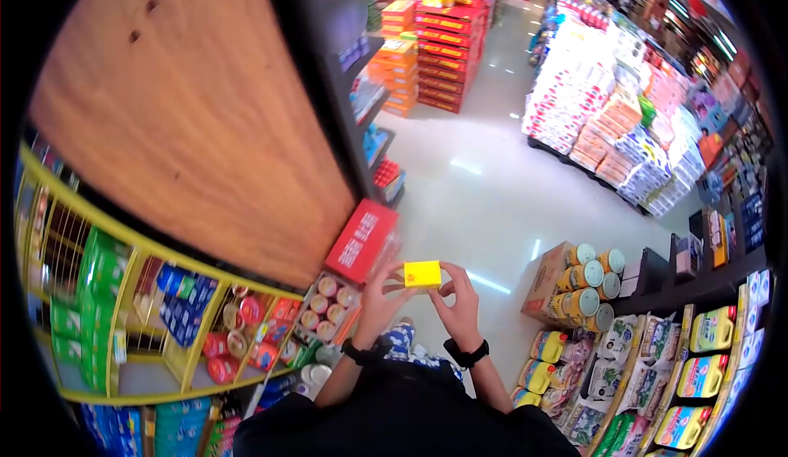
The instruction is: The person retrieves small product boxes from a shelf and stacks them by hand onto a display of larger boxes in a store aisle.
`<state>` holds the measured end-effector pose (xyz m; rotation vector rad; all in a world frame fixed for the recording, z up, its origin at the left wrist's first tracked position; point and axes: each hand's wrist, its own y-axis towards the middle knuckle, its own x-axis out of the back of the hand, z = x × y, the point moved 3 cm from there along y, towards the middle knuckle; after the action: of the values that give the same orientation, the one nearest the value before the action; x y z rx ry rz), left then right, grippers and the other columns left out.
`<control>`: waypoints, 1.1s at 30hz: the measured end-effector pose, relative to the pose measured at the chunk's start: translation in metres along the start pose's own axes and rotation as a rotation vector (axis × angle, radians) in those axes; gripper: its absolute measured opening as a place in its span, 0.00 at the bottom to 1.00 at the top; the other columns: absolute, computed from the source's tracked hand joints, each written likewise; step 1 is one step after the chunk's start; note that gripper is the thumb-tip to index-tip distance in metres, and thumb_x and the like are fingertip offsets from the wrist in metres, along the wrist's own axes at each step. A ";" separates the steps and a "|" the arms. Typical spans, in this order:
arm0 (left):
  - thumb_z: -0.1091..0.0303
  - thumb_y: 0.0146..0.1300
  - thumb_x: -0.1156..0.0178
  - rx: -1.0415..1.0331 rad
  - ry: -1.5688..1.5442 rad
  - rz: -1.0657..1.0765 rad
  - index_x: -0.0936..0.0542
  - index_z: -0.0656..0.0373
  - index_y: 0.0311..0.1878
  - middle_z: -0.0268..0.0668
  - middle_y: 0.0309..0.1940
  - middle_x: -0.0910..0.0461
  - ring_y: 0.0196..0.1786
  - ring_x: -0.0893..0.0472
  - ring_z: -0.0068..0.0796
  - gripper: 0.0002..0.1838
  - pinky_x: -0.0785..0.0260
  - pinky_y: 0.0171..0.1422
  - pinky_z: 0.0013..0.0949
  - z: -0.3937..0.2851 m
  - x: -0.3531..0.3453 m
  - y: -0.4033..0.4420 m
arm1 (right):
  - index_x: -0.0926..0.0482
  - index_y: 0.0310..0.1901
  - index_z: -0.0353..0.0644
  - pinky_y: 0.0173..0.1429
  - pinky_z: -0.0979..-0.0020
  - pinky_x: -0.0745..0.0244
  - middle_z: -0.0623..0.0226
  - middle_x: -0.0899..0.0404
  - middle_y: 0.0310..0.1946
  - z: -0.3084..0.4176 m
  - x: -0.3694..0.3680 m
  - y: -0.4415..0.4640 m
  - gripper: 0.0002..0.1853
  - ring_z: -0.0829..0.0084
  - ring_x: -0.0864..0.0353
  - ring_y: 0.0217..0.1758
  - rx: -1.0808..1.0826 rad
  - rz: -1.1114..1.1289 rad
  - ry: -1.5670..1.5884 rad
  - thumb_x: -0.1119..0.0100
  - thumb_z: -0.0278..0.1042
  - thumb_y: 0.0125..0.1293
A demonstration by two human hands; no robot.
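Observation:
A small yellow box (422, 274) with a red mark on its face is held up in front of my body, over the aisle floor. My left hand (382, 297) grips its left end between thumb and fingers. At the other end, my right hand (456, 299) holds the box the same way, fingers behind and thumb below. Both wrists wear black bands. Just left of my left hand stands a red box (362, 239) with white lettering, above a tray of round cans (327, 309).
Yellow wire shelving (131, 252) with packaged goods runs along the left below a wooden panel (189, 120). Stacked red boxes (443, 55) stand ahead. A pallet of packs (607, 104) is at upper right. Large cans (583, 276) and a shelf of bottles (706, 330) are on the right.

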<state>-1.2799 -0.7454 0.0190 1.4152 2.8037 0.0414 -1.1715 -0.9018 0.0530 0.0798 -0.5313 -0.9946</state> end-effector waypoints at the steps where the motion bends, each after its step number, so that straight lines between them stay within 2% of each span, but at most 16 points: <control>1: 0.76 0.64 0.24 0.009 -0.018 0.030 0.22 0.62 0.71 0.38 0.63 0.19 0.59 0.18 0.26 0.32 0.17 0.65 0.35 0.005 -0.008 0.016 | 0.22 0.69 0.42 0.46 0.70 0.17 0.61 0.15 0.54 -0.009 0.004 0.008 0.31 0.73 0.15 0.35 -0.028 -0.011 -0.012 0.25 0.23 0.63; 5: 0.76 0.64 0.23 0.052 0.079 0.161 0.21 0.62 0.69 0.38 0.61 0.17 0.57 0.15 0.28 0.30 0.15 0.65 0.37 0.008 -0.040 0.087 | 0.23 0.70 0.42 0.46 0.70 0.17 0.62 0.15 0.50 -0.048 0.022 0.051 0.32 0.74 0.15 0.36 -0.104 -0.055 -0.075 0.25 0.23 0.64; 7: 0.76 0.64 0.24 -0.008 0.103 0.202 0.21 0.62 0.68 0.39 0.59 0.16 0.56 0.14 0.29 0.29 0.15 0.65 0.39 0.005 -0.053 0.127 | 0.23 0.71 0.43 0.46 0.71 0.17 0.62 0.15 0.50 -0.066 0.025 0.079 0.32 0.74 0.15 0.36 -0.120 -0.055 -0.103 0.24 0.24 0.64; 10: 0.77 0.64 0.25 -0.050 0.108 0.266 0.21 0.61 0.69 0.39 0.59 0.16 0.57 0.14 0.30 0.29 0.16 0.66 0.37 0.001 -0.060 0.189 | 0.23 0.70 0.43 0.46 0.67 0.16 0.59 0.16 0.59 -0.084 0.031 0.133 0.31 0.68 0.13 0.39 -0.163 -0.051 -0.087 0.26 0.25 0.64; 12: 0.77 0.65 0.25 -0.061 0.136 0.309 0.21 0.61 0.70 0.38 0.61 0.17 0.58 0.15 0.28 0.30 0.17 0.67 0.35 -0.008 -0.067 0.230 | 0.23 0.70 0.43 0.46 0.67 0.16 0.58 0.15 0.59 -0.089 0.035 0.172 0.31 0.68 0.13 0.40 -0.186 -0.046 -0.080 0.26 0.25 0.65; 20: 0.76 0.66 0.25 -0.074 0.174 0.362 0.21 0.58 0.71 0.38 0.60 0.15 0.59 0.14 0.28 0.30 0.16 0.65 0.35 -0.016 -0.090 0.383 | 0.20 0.66 0.41 0.48 0.68 0.16 0.58 0.14 0.57 -0.126 0.040 0.310 0.28 0.68 0.13 0.41 -0.178 -0.124 -0.074 0.25 0.26 0.64; 21: 0.76 0.66 0.25 -0.064 0.187 0.365 0.21 0.58 0.70 0.37 0.60 0.15 0.59 0.14 0.28 0.30 0.16 0.65 0.35 -0.016 -0.093 0.398 | 0.20 0.66 0.41 0.48 0.68 0.16 0.58 0.14 0.57 -0.134 0.039 0.325 0.28 0.68 0.13 0.41 -0.174 -0.123 -0.065 0.25 0.25 0.64; 22: 0.75 0.66 0.26 -0.056 0.182 0.367 0.21 0.56 0.70 0.39 0.64 0.15 0.60 0.14 0.33 0.29 0.16 0.66 0.38 -0.012 -0.095 0.414 | 0.20 0.67 0.41 0.48 0.68 0.16 0.58 0.14 0.57 -0.143 0.039 0.340 0.29 0.68 0.13 0.41 -0.173 -0.120 -0.055 0.24 0.25 0.64; 27: 0.75 0.67 0.28 -0.005 0.174 0.336 0.21 0.55 0.72 0.39 0.64 0.16 0.61 0.14 0.34 0.30 0.16 0.66 0.38 0.006 -0.113 0.498 | 0.20 0.65 0.41 0.47 0.68 0.16 0.59 0.14 0.55 -0.191 0.036 0.427 0.28 0.68 0.13 0.39 -0.173 -0.094 -0.033 0.24 0.24 0.63; 30: 0.75 0.67 0.27 -0.004 0.146 0.298 0.21 0.56 0.72 0.40 0.64 0.16 0.61 0.14 0.34 0.30 0.16 0.66 0.39 0.018 -0.134 0.562 | 0.20 0.65 0.41 0.47 0.71 0.14 0.62 0.14 0.51 -0.229 0.039 0.487 0.30 0.72 0.12 0.40 -0.119 -0.101 -0.047 0.22 0.20 0.60; 33: 0.74 0.67 0.27 -0.015 0.165 0.281 0.21 0.57 0.72 0.41 0.64 0.16 0.61 0.14 0.35 0.30 0.16 0.66 0.39 0.014 -0.159 0.628 | 0.19 0.64 0.41 0.47 0.71 0.14 0.63 0.14 0.49 -0.256 0.052 0.554 0.30 0.72 0.12 0.39 -0.132 -0.108 0.008 0.22 0.20 0.59</control>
<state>-0.6800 -0.5006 0.0180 1.8722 2.6923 0.1870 -0.6006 -0.6824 0.0177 -0.0055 -0.4562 -1.1317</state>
